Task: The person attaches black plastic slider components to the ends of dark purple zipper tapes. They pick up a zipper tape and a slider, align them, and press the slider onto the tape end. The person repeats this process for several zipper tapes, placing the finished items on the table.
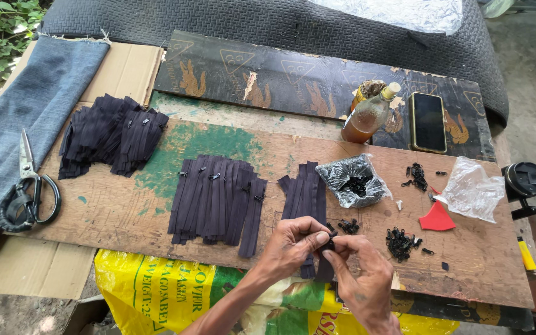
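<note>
My left hand (pixel 293 245) and right hand (pixel 355 270) meet at the near edge of the wooden surface (pixel 125 211). Both grips are pressed together, pinching one dark zipper strip (pixel 325 268) between thumb and fingertips; its free end hangs down below my hands. Whether a slider sits between the fingers, I cannot tell.

Just beyond the grip lies a small stack of matching zipper strips (pixel 305 189). To the left of it is a wider row of strips (pixel 218 198), and farther left and back a third pile (pixel 113 133). Just right of the grip lie loose black sliders (pixel 399 242), with a few more (pixel 348 226) immediately behind my fingers. Beyond those sits an open plastic bag of sliders (pixel 353 181). A red scrap (pixel 437 218) and a crumpled clear bag (pixel 473 189) lie farther right. Scissors (pixel 27 192) rest at the far left, well apart from the grip.
</note>
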